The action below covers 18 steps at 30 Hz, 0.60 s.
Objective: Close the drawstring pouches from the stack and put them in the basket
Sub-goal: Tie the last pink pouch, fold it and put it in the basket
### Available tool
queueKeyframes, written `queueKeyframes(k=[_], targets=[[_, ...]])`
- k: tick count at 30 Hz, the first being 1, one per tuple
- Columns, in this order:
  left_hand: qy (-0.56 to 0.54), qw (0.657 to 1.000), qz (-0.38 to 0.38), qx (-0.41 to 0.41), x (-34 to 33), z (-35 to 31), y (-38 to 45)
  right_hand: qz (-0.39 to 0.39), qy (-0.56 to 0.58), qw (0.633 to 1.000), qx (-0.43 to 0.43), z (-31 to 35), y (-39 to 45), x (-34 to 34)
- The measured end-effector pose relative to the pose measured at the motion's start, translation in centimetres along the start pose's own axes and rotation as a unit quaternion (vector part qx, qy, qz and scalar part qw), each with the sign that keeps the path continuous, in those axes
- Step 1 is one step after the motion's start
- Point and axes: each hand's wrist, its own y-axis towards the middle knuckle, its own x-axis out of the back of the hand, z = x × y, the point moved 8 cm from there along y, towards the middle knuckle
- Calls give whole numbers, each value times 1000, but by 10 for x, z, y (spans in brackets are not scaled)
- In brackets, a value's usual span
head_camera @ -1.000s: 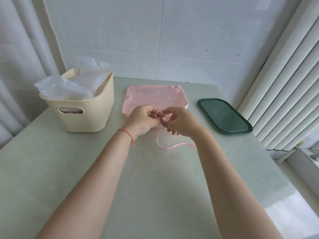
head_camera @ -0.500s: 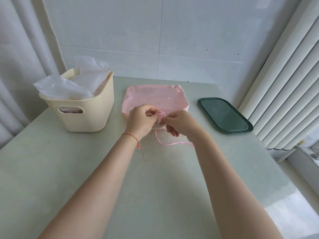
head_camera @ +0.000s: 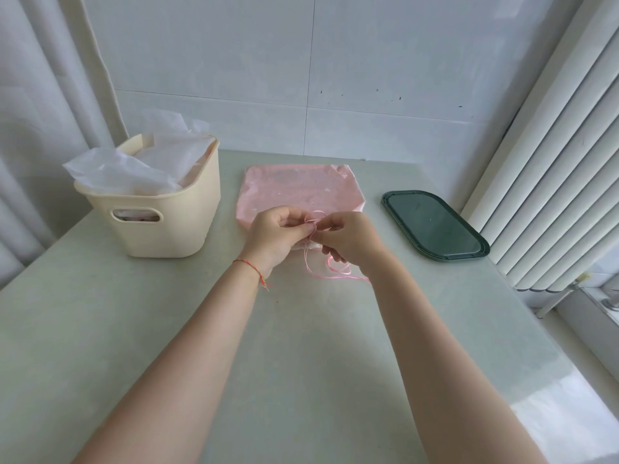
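A pink drawstring pouch (head_camera: 298, 189) lies flat on the table's middle, its gathered mouth toward me and hidden under my hands. My left hand (head_camera: 278, 234) and my right hand (head_camera: 350, 241) meet at that mouth, each pinching the thin pink drawstring (head_camera: 313, 222), which forms a small loop between the fingertips. The loose cord ends (head_camera: 335, 272) trail onto the table below my right hand. The cream basket (head_camera: 167, 226) stands to the left, holding several pale translucent pouches (head_camera: 134, 169) that stick out over its rim.
A dark green tray (head_camera: 432, 226) lies at the right of the pouch. The pale green table (head_camera: 301, 363) ends at a tiled wall behind. Curtains hang at the left, vertical blinds at the right, with the table's right edge near them.
Both hands have kept working the cord at the pouch mouth. A small loop now stands between the fingertips, and the trailing ends have bunched closer under my right hand.
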Motion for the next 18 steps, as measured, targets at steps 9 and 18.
queueKeyframes(k=[9, 18], targets=[[16, 999, -30, 0, 7, -1, 1, -96, -132, 986, 19, 1, 2, 20], [34, 998, -42, 15, 14, 7, 6, -303, 173, 937, -1, -1, -12, 85]])
